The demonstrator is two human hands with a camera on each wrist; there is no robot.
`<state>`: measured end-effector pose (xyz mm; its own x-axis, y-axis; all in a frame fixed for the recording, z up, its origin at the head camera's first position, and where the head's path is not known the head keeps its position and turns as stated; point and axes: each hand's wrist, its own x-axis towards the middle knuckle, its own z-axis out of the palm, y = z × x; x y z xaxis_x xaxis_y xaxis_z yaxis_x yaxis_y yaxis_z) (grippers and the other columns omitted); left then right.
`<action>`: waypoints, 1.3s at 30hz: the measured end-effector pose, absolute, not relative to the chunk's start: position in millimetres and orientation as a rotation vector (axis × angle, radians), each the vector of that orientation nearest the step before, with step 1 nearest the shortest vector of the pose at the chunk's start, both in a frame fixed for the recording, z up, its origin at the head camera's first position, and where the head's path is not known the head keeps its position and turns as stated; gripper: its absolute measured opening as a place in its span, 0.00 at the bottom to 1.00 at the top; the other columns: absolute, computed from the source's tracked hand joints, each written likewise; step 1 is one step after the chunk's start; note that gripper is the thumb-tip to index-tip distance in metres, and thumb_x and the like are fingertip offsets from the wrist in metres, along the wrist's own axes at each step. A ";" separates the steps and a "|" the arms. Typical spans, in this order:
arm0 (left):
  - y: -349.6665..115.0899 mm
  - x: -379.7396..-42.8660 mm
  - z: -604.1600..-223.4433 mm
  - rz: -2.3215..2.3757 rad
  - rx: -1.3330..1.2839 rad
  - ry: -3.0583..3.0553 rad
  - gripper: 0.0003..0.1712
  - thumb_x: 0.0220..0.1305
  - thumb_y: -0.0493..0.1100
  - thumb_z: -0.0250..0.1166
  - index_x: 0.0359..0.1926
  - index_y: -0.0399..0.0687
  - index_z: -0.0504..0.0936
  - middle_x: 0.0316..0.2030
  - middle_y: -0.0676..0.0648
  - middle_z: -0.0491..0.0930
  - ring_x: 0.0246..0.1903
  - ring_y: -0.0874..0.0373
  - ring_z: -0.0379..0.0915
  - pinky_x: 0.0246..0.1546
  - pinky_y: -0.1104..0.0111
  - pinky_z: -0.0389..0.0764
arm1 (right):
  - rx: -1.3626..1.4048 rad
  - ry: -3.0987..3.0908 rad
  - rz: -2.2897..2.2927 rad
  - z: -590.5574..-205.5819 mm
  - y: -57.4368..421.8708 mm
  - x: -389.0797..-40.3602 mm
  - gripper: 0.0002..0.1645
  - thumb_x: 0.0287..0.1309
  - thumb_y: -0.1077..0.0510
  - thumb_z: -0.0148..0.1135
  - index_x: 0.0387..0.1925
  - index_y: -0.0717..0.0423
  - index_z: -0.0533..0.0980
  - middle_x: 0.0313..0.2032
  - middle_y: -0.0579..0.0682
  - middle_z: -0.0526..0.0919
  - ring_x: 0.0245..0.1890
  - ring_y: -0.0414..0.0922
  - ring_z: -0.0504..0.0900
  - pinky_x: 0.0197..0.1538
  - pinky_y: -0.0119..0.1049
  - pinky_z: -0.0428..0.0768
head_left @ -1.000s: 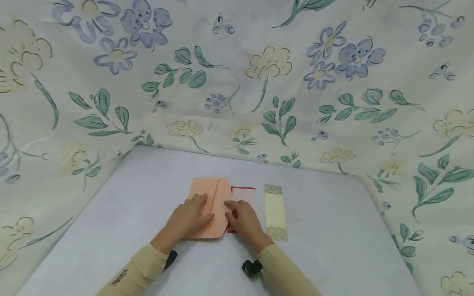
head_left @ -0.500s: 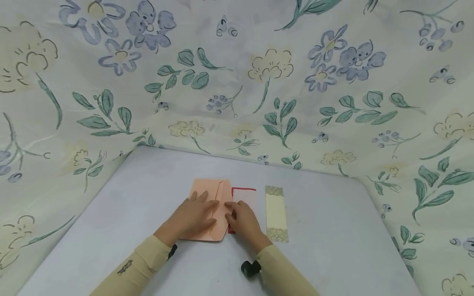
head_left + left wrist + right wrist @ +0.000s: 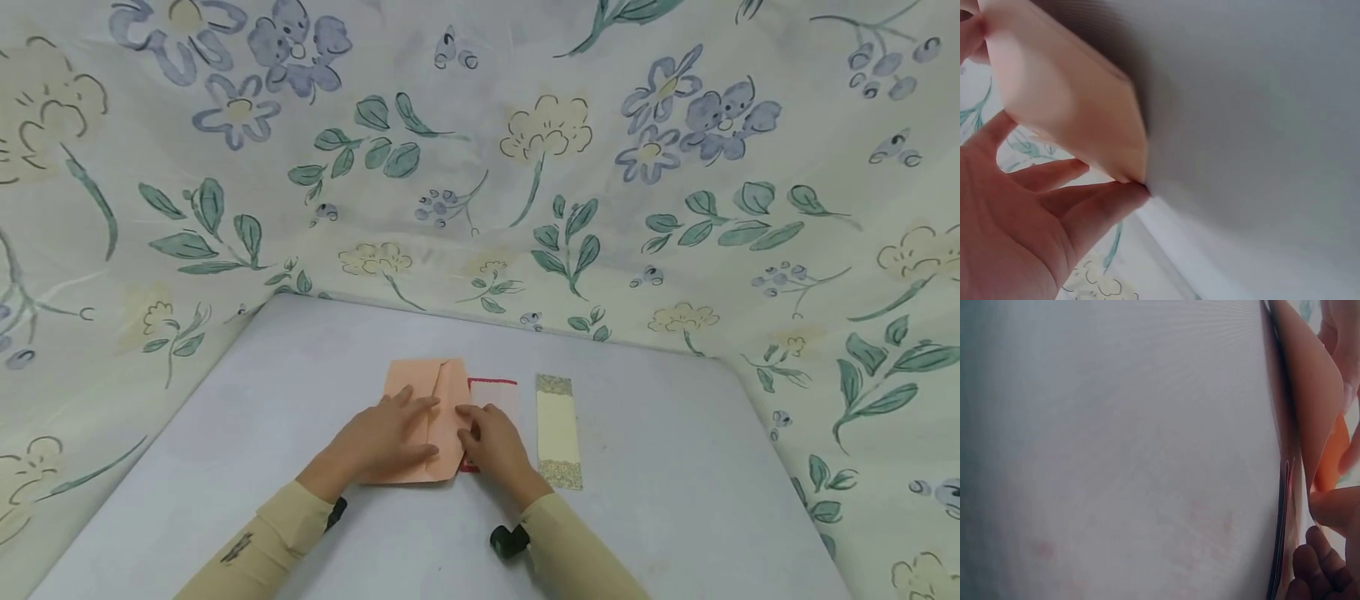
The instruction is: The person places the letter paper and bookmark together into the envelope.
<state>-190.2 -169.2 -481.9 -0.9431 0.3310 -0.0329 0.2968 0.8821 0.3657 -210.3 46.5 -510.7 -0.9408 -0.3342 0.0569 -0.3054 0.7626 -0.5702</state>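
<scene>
A peach paper envelope [image 3: 448, 385] lies on the table in the head view, a folded seam running down its back. My left hand [image 3: 378, 435] rests over its left part, fingers spread and fairly straight; in the left wrist view the thumb [image 3: 1110, 209] touches the lower edge near a corner. My right hand [image 3: 493, 443] pinches the envelope's right edge between fingertips and thumb. In the right wrist view that edge bows up off the table, with the other right fingers [image 3: 1310, 569] curled below. A pale card with a red border [image 3: 498, 393] lies partly under the envelope and right hand.
To the right lies a cream strip [image 3: 557, 427] with patterned ends. The white table [image 3: 660, 467] is bounded by a floral cloth [image 3: 465, 275] at the back and sides. A black wrist device [image 3: 510, 542] sits below the right sleeve.
My left hand has shifted slightly left and down on the envelope, and its fingers have spread. The right hand keeps its place at the envelope's edge.
</scene>
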 end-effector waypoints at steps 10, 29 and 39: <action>-170.2 -191.5 -481.4 0.555 0.483 2.954 0.49 0.56 0.71 0.70 0.73 0.55 0.70 0.73 0.30 0.62 0.64 0.25 0.66 0.54 0.36 0.74 | -0.501 2.920 -0.999 -512.6 52.6 -210.6 0.25 0.65 0.55 0.68 0.63 0.49 0.79 0.32 0.44 0.73 0.29 0.39 0.71 0.32 0.31 0.72; -169.8 -191.3 -482.3 0.552 0.500 2.971 0.48 0.55 0.70 0.71 0.72 0.56 0.70 0.72 0.30 0.62 0.65 0.23 0.64 0.56 0.36 0.74 | -0.254 3.042 -0.878 -508.6 72.7 -212.7 0.36 0.64 0.48 0.68 0.72 0.44 0.70 0.51 0.50 0.80 0.37 0.41 0.76 0.43 0.36 0.82; -167.9 -190.9 -481.8 0.557 0.501 2.970 0.49 0.55 0.71 0.71 0.72 0.55 0.71 0.72 0.29 0.62 0.65 0.23 0.64 0.56 0.36 0.73 | -0.161 3.086 -0.764 -510.8 81.9 -213.7 0.38 0.64 0.48 0.68 0.73 0.46 0.68 0.56 0.52 0.80 0.57 0.50 0.78 0.61 0.47 0.78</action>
<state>-190.9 -167.9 -481.8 -0.9435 0.3308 -0.0165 0.3023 0.8806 0.3650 -213.7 81.9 -510.8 -0.9941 -0.0878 0.0643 -0.1077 0.8796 -0.4634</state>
